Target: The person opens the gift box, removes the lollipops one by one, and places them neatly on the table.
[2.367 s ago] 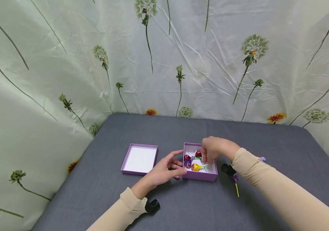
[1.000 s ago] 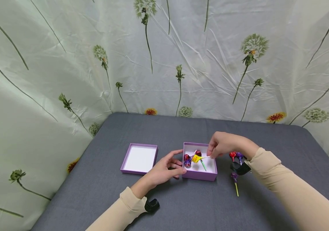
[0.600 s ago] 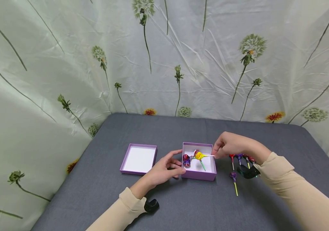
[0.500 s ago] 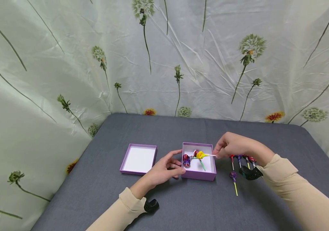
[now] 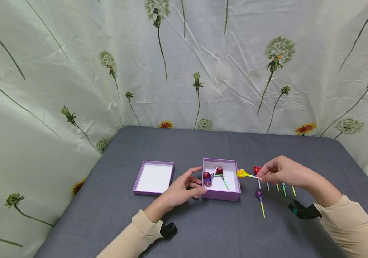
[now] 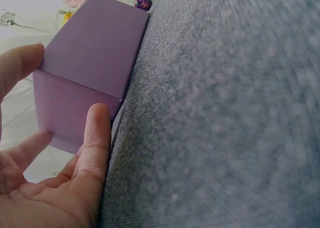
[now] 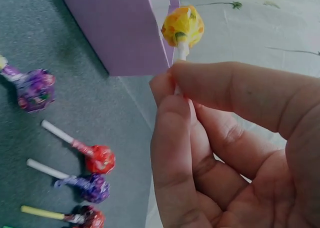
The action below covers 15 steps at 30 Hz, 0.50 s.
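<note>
My right hand (image 5: 283, 173) pinches the white stick of a yellow-wrapped lollipop (image 5: 242, 173) just right of the purple box, the candy end pointing left. The right wrist view shows this lollipop (image 7: 183, 27) between thumb and fingertips. My left hand (image 5: 184, 186) rests against the left side of the open purple box (image 5: 222, 195), thumb at the near corner and index finger at the far one. In the left wrist view its fingertips (image 6: 97, 123) touch the box wall. Inside the box lie several wrapped lollipops (image 5: 208, 182), dark red and purple, some with green sticks.
Left of the box lies its purple-edged lid (image 5: 154, 178), white inside up. Right of it, a row of lollipops, one red (image 5: 257, 170), is partly hidden by my right hand. A purple lollipop (image 5: 259, 195) with a yellow stick lies nearer. Behind the grey table hangs a floral curtain (image 5: 177, 71).
My right hand has picked the yellow lollipop from the box, lifted it and carried it right past the box wall. The row of lollipop sticks has come into view. My left hand stays put.
</note>
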Each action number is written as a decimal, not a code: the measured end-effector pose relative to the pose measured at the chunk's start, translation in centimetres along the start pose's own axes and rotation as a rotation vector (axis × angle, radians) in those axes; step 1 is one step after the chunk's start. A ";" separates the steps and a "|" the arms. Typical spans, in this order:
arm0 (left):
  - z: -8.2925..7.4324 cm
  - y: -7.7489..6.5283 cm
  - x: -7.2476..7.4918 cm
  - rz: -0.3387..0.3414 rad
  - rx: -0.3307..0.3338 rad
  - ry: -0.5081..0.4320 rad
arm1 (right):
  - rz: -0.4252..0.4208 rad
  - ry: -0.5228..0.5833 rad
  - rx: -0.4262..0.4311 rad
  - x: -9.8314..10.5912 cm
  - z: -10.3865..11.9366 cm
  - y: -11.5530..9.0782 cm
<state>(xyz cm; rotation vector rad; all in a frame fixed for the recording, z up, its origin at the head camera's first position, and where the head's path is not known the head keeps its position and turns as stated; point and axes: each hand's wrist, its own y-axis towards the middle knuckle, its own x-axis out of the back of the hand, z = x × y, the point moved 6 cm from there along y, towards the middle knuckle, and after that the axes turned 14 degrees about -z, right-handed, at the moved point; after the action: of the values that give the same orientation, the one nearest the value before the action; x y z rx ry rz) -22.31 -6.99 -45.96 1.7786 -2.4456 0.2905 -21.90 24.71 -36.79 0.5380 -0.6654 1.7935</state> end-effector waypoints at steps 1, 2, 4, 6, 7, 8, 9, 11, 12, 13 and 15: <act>0.0 0.0 0.0 0.000 0.000 0.002 | -0.011 0.002 -0.008 0.1 -0.3 -0.2; 0.1 0.0 0.0 0.001 0.001 0.002 | -0.023 0.002 -0.014 0.2 -0.6 -0.5; 0.1 -0.1 0.0 0.001 0.005 0.003 | -0.049 -0.003 -0.026 0.4 -1.0 -0.9; 0.2 -0.1 0.0 0.001 0.009 0.004 | -0.075 -0.007 -0.032 0.7 -1.5 -1.4; 0.2 -0.1 0.0 0.000 0.009 0.004 | -0.085 -0.004 -0.034 0.7 -1.6 -1.6; 0.2 0.0 0.0 0.000 0.009 0.001 | -0.096 -0.003 -0.039 0.8 -1.8 -1.9; 0.2 0.0 0.0 0.000 0.008 0.001 | -0.106 -0.002 -0.043 0.8 -2.0 -2.1; 0.2 0.1 0.0 -0.001 0.007 -0.001 | -0.124 -0.005 -0.054 0.9 -2.5 -2.6; 0.2 0.1 0.0 -0.001 0.005 -0.002 | -0.130 -0.006 -0.063 0.9 -2.7 -2.8; 0.2 0.1 0.0 -0.001 0.003 -0.004 | -0.139 -0.010 -0.074 0.9 -2.9 -3.0; 0.2 0.1 0.0 0.000 0.001 -0.005 | -0.155 -0.022 -0.087 0.9 -3.3 -3.4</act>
<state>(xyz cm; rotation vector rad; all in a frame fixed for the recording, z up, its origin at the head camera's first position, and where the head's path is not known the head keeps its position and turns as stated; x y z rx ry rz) -22.40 -6.98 -46.13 1.7825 -2.4493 0.2871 -19.07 28.40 -38.05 0.5367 -0.6945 1.6091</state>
